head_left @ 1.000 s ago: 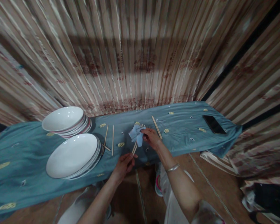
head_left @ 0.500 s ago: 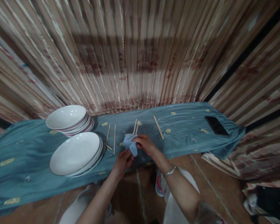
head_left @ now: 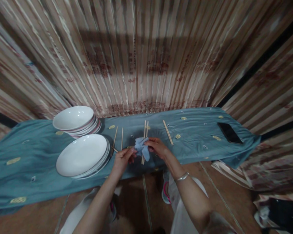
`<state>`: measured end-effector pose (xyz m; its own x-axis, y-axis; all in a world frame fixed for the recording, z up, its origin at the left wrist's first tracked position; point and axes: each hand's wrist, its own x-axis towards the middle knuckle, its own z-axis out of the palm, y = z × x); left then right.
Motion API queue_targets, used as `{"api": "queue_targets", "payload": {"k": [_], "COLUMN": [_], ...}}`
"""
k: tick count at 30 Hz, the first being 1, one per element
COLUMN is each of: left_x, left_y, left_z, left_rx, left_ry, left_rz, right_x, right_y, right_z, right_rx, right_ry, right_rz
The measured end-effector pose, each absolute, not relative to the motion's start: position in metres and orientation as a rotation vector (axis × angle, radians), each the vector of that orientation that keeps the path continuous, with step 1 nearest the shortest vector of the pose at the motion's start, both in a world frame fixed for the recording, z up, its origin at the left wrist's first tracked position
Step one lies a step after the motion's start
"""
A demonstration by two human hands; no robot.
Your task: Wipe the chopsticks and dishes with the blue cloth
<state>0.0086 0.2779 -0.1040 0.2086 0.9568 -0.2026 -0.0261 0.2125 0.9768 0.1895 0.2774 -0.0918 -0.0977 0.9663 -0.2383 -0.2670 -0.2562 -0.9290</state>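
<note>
- Above tabletop point(head_left: 195, 139): right hand point(head_left: 158, 147) pinches blue cloth point(head_left: 144, 153) across chopsticks point(head_left: 145, 127).
- Left hand point(head_left: 122, 159) now off chopsticks' near ends, at cloth's edge; grip unclear.
- Right hand apparently steadies chopsticks alone.

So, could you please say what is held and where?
The right hand pinches the blue cloth by its right side; whether the left hand grips it is unclear.

On table point(head_left: 195, 130): bowl stack point(head_left: 73, 119) left; plate stack point(head_left: 82, 156) before it; phone point(head_left: 230, 132) right; chopsticks point(head_left: 145, 128) between; curtain point(head_left: 146, 65) behind.
</note>
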Motion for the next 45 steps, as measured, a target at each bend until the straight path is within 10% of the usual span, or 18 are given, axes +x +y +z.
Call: {"api": "queue_targets", "payload": {"k": [45], "left_x": [0.007], "left_y": [0.276], "left_z": [-0.099], "left_rx": [1.027], "left_ry": [1.049], "left_rz": [0.971], "right_x": [0.167], "right_y": [0.259], "right_z": [-0.100], "right_rx": [-1.204], "right_ry": [-1.370], "right_rz": [1.890]}}
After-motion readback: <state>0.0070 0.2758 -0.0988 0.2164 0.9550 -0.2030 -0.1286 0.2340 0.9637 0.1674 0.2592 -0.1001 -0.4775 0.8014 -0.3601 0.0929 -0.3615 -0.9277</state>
